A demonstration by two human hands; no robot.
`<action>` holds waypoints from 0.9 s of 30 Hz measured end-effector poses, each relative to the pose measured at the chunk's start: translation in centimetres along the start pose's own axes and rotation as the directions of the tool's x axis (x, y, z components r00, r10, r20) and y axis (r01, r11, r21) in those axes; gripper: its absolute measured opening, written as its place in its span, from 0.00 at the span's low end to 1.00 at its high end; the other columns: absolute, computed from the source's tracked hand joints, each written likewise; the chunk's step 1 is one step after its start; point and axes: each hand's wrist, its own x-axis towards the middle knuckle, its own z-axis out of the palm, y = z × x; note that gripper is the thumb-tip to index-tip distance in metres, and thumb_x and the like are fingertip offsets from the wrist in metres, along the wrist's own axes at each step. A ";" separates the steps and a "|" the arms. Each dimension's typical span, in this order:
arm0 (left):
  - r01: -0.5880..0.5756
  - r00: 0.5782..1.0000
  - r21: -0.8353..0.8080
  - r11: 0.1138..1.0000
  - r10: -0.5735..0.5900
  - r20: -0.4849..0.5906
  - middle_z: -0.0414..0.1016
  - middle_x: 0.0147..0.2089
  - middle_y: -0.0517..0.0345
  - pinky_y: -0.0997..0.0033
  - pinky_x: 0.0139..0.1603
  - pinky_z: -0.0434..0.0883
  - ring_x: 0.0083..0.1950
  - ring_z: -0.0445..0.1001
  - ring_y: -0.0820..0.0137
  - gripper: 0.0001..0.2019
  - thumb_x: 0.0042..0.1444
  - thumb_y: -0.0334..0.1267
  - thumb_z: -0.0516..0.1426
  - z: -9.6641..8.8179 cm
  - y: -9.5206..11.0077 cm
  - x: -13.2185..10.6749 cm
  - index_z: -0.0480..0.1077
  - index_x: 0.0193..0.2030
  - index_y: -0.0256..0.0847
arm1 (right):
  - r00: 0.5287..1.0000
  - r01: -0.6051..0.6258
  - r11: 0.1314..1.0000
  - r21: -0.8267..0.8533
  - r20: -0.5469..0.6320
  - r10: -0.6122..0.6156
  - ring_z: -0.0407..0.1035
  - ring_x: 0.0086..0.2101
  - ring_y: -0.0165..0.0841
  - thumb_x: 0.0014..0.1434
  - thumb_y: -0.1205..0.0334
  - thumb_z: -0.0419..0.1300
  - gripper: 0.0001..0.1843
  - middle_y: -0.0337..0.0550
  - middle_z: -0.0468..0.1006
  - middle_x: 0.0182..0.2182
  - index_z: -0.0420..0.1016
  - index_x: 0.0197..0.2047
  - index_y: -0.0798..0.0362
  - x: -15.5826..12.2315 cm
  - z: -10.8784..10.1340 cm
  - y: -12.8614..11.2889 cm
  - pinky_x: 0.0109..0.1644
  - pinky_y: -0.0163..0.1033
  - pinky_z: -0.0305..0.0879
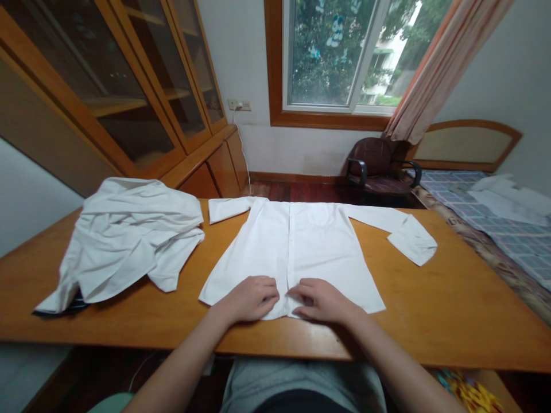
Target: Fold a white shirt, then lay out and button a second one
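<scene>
A white long-sleeved shirt [318,246] lies front side up and spread out on the wooden table, its button strip running down the middle and its hem toward me. Its left-hand sleeve is folded short, while the right-hand one stretches out and bends at the cuff. My left hand [253,298] rests on the lower front just left of the button strip, fingers curled closed on the cloth. On the other side of the strip, my right hand [321,299] has its fingers bent in a pinch at the cloth near the hem.
A loose heap of white clothes [129,235] lies on the left of the wooden table [451,304], with something dark under its near corner. Beyond stand a glass-door cabinet [185,137], an armchair [374,166] and, at right, a bed [486,212]. The table's front edge is close to my body.
</scene>
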 end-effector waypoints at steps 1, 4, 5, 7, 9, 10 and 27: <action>0.020 0.999 0.005 1.000 -0.020 -0.034 0.75 0.37 0.56 0.69 0.42 0.67 0.40 0.72 0.68 0.11 0.66 0.34 0.51 0.1 -0.4 0.2 0.75 0.37 0.41 | 1.000 0.011 1.000 0.001 0.017 -0.011 0.70 0.36 0.34 0.59 0.58 0.65 0.18 0.42 0.77 0.37 0.76 0.53 0.48 0.1 0.0 -0.1 0.40 0.35 0.62; 0.077 0.989 0.015 0.997 -0.074 -0.126 0.74 0.40 0.54 0.66 0.46 0.68 0.45 0.71 0.66 0.09 0.66 0.35 0.52 0.8 -1.3 0.7 0.74 0.41 0.41 | 0.999 0.022 1.000 -0.009 0.034 -0.022 0.71 0.39 0.35 0.62 0.62 0.60 0.15 0.44 0.79 0.40 0.75 0.53 0.49 0.6 0.2 0.0 0.44 0.36 0.63; 0.089 0.986 0.014 0.996 -0.086 -0.146 0.74 0.40 0.54 0.66 0.47 0.68 0.45 0.70 0.65 0.09 0.66 0.35 0.52 1.1 -1.6 0.9 0.74 0.41 0.41 | 0.999 0.028 0.999 -0.019 0.038 -0.027 0.72 0.40 0.35 0.62 0.64 0.59 0.15 0.44 0.79 0.41 0.75 0.52 0.50 0.7 0.2 0.1 0.45 0.36 0.63; 0.107 0.980 0.006 0.994 -0.105 -0.169 0.73 0.40 0.54 0.66 0.46 0.68 0.45 0.69 0.65 0.09 0.66 0.35 0.52 1.7 -1.8 1.2 0.73 0.39 0.41 | 0.998 0.045 0.997 -0.056 0.048 -0.043 0.72 0.40 0.35 0.62 0.67 0.56 0.14 0.45 0.79 0.42 0.74 0.50 0.51 1.0 0.3 0.1 0.45 0.36 0.63; 0.119 0.975 -0.010 0.993 -0.119 -0.187 0.72 0.39 0.54 0.66 0.46 0.68 0.45 0.69 0.66 0.09 0.66 0.34 0.52 2.3 -1.9 1.3 0.73 0.37 0.41 | 0.997 0.055 0.992 -0.111 0.055 -0.049 0.71 0.39 0.35 0.62 0.68 0.55 0.13 0.47 0.79 0.42 0.74 0.49 0.53 1.3 0.2 0.2 0.42 0.36 0.63; 0.123 0.973 -0.018 0.992 -0.124 -0.195 0.72 0.38 0.55 0.66 0.46 0.68 0.45 0.69 0.66 0.09 0.66 0.34 0.52 2.5 -1.9 1.3 0.72 0.37 0.41 | 0.997 0.055 0.988 -0.141 0.055 -0.048 0.71 0.38 0.35 0.62 0.68 0.55 0.13 0.47 0.78 0.41 0.74 0.49 0.53 1.4 0.2 0.2 0.41 0.36 0.62; 0.149 0.942 -0.078 0.986 -0.165 -0.293 0.71 0.40 0.55 0.64 0.48 0.70 0.46 0.70 0.65 0.06 0.64 0.31 0.54 3.2 -2.0 1.1 0.72 0.39 0.42 | 0.996 0.084 0.996 0.005 -0.043 -0.084 0.67 0.40 0.37 0.54 0.67 0.63 0.12 0.44 0.75 0.38 0.74 0.43 0.52 2.3 0.8 -0.5 0.46 0.40 0.65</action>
